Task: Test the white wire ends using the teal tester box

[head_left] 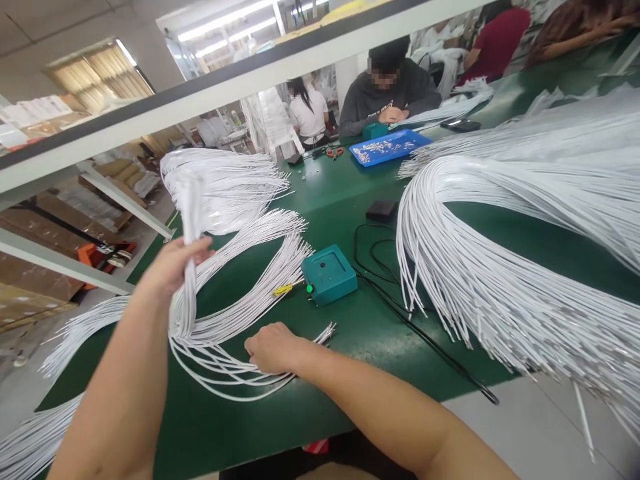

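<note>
My left hand is closed around a bundle of white cables, held upright above the table; its top is blurred. Below that hand the bundle runs down to where more white cables fan out. Low over the table, my right hand is closed on a thinner group of white cables, which curve in from the left. Their cut ends stick out past my right wrist. Just beyond my right hand sits a teal box with a green button, and a yellow-handled screwdriver touches its left side.
A large cable heap covers the right side; another pile lies at back left. Black cords run across the green table. A blue tray of small parts stands before a co-worker. A white shelf beam crosses above.
</note>
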Tool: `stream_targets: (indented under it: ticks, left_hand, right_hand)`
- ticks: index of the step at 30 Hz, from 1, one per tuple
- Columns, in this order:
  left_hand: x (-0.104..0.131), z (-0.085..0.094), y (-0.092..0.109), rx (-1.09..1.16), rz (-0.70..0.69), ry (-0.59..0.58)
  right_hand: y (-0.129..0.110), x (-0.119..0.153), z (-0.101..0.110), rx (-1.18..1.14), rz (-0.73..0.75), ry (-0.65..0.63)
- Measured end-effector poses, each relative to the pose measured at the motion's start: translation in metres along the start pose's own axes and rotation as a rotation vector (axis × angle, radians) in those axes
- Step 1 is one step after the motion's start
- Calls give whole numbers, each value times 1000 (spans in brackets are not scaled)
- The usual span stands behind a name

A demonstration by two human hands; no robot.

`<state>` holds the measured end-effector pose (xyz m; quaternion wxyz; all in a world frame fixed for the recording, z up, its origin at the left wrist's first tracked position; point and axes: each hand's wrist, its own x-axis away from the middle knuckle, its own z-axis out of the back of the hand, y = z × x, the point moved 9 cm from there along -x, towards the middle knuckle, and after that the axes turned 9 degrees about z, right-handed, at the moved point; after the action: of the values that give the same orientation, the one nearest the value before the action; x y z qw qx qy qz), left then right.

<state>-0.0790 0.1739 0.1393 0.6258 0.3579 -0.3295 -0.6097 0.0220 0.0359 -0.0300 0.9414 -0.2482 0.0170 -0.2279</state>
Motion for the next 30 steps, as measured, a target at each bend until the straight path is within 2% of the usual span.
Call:
stream_targets:
  ticks: [1,2,3,5,7,9,13,16,18,20,22,25,30]
  left_hand:
    - [6,13,11,72,8,-30]
    - [13,22,22,238,22,-87]
    - [21,24,34,359,18,-158]
    - [41,19,60,494,-67,-281]
    - [62,-5,67,561,-95,-372]
    - [76,-42,40,597,81,-393]
    - [101,-113,-43,751,498,-368]
    - [108,-128,-86,884,610,-224]
    - [106,-128,-98,929,595,-174]
    - [102,-128,-102,920,558,-177]
    - [97,-130,-103,883,515,-195]
    - [89,-138,-106,837,447,-228]
    - [85,-149,-112,810,422,-285]
  right_hand:
    - [-1,-1,-1,0,5,-5]
    - [-1,-1,-1,-5,9,-9]
    - [-2,0,-1,-16,12,-10]
    - [-4,3,4,-58,13,-2]
    - [-4,8,13,-113,0,28]
    - [2,13,25,-158,-28,77]
    - [30,20,50,-197,-151,234]
    - [49,21,58,-286,-212,323]
    - [63,25,64,-529,-267,495]
    - [74,32,68,-757,-301,689]
    - [80,36,71,-889,-286,831]
    - [85,37,71,-949,-252,908]
    - [92,36,68,-1021,-292,903]
